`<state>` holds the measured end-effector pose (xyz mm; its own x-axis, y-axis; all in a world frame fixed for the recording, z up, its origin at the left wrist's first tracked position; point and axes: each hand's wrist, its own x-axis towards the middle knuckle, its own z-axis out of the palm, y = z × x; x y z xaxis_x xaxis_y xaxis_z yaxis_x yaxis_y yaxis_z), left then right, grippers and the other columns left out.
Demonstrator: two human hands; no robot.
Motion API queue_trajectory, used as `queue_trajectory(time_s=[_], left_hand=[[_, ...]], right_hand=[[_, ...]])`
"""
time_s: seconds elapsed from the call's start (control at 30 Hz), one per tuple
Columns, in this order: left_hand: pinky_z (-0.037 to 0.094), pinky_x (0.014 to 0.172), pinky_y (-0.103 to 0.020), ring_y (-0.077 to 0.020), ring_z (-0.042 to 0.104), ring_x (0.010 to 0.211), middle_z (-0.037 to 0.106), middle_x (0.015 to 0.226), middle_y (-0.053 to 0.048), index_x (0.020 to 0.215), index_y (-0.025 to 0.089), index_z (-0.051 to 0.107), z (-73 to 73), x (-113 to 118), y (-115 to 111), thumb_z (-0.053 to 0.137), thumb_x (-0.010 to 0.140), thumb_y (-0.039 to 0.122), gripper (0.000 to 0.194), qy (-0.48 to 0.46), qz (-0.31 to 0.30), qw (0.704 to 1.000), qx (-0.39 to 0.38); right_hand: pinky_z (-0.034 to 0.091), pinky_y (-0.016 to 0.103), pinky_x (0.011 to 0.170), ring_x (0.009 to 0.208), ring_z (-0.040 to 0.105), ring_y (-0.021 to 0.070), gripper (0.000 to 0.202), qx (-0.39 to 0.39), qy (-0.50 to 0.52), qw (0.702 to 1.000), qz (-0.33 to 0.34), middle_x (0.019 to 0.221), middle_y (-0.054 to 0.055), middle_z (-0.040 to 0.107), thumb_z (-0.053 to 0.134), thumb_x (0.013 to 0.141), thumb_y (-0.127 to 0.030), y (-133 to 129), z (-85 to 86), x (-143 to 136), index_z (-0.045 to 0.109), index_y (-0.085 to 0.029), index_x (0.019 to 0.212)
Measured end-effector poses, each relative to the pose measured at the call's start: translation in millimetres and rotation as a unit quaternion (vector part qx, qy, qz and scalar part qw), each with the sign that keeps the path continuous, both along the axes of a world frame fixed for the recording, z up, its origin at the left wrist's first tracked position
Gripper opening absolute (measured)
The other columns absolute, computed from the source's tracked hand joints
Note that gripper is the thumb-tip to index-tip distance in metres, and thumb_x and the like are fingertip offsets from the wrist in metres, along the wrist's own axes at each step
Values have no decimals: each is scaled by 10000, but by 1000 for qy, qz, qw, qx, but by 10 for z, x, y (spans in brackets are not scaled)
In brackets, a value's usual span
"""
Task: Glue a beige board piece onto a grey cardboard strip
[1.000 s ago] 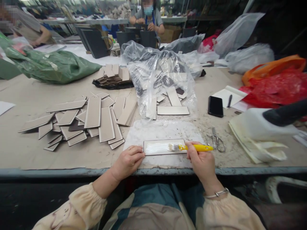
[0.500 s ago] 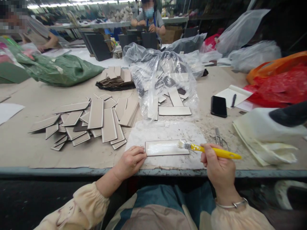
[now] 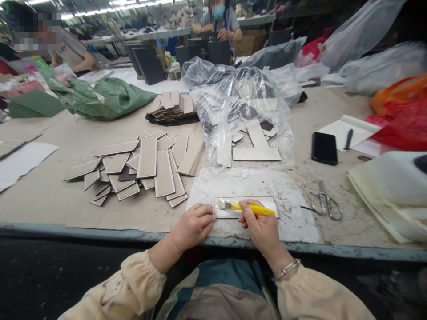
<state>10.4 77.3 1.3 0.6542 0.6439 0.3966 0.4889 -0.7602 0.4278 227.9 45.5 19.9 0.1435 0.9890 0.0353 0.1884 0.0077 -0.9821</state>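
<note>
A pale rectangular strip with a dark edge lies flat on a stained white sheet near the table's front edge. The closed fingers of my left hand hold the strip at its left end. My right hand is wrapped around the yellow handle of a paintbrush. The brush's bristles touch the left part of the strip, where wet, glossy white streaks show. Left of the sheet is a loose pile of beige strips with pale borders.
Behind the sheet lies a clear plastic bag of strips. To the right are scissors, a black phone, a pen and a whitish plastic container. A green bag lies back left. Two people work beyond.
My right hand has moved the brush leftward along the strip, from its right part to near its left end. My left hand stays at the strip's left end. The view has shifted.
</note>
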Motion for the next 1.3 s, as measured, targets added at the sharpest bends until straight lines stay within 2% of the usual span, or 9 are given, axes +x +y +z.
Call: queue_trajectory(time_s=[0.23, 0.57, 0.63, 0.73, 0.83, 0.93, 1.0, 1.1, 1.3], left_hand=[[516, 827, -354, -193, 583, 939, 626, 914, -79, 892, 175, 648, 16, 10, 1, 542, 869, 105, 129, -6, 1, 1000, -2], [512, 816, -349, -190, 572, 933, 622, 944, -81, 914, 167, 639, -4, 11, 16, 570, 853, 82, 125, -15, -8, 1000, 13], [512, 813, -348, -188, 572, 932, 622, 941, -78, 922, 173, 638, -6, 12, 15, 565, 856, 86, 132, -14, -8, 1000, 12], [511, 809, -343, -184, 571, 927, 622, 934, -73, 914, 180, 637, 1, 18, 15, 561, 857, 88, 133, -13, -8, 1000, 10], [511, 805, -341, -183, 572, 919, 622, 931, -75, 913, 176, 637, 20, 27, 19, 564, 855, 85, 130, -12, -10, 1000, 16], [514, 799, -340, -184, 573, 913, 624, 936, -81, 920, 174, 641, 34, 27, 23, 561, 857, 91, 131, -11, -13, 1000, 21], [514, 804, -342, -185, 574, 919, 626, 945, -84, 923, 175, 644, 32, 22, 23, 561, 858, 95, 133, -8, -10, 1000, 20], [511, 816, -346, -188, 575, 932, 628, 947, -81, 924, 178, 646, 18, 17, 20, 564, 855, 93, 136, -6, -9, 1000, 16], [515, 805, -340, -188, 586, 924, 633, 929, -80, 908, 172, 652, 8, 23, 19, 562, 854, 95, 129, -9, -6, 1000, 16]], right_hand=[[445, 244, 481, 452, 551, 126, 284, 37, -147, 986, -73, 541, -26, 581, 494, 924, -423, -56, 75, 384, 619, -174, 873], [444, 266, 539, 490, 597, 147, 359, 77, -305, 931, -183, 533, 4, 606, 489, 916, -433, -220, 141, 909, 654, -152, 767], [442, 262, 524, 479, 584, 145, 339, 71, -276, 939, -193, 525, -2, 592, 505, 909, -436, -247, 167, 923, 647, -151, 791], [417, 242, 445, 421, 520, 126, 308, 45, -146, 973, -175, 505, -30, 552, 522, 903, -449, -260, 182, 804, 615, -158, 864], [400, 225, 400, 403, 495, 115, 304, 16, -25, 993, -115, 515, -37, 546, 529, 900, -460, -234, 147, 568, 591, -163, 894], [411, 222, 407, 415, 510, 116, 301, -2, 11, 999, -51, 526, -33, 555, 518, 908, -458, -203, 88, 390, 591, -167, 887], [418, 224, 424, 421, 520, 118, 294, 2, -15, 999, -36, 523, -33, 557, 509, 915, -448, -199, 63, 378, 600, -171, 883], [435, 235, 471, 436, 542, 124, 285, 26, -118, 991, -56, 517, -31, 568, 494, 926, -420, -224, 72, 524, 625, -172, 877], [438, 245, 505, 462, 590, 137, 333, 65, -294, 944, -135, 506, -19, 594, 480, 926, -415, -300, 161, 923, 653, -172, 777]])
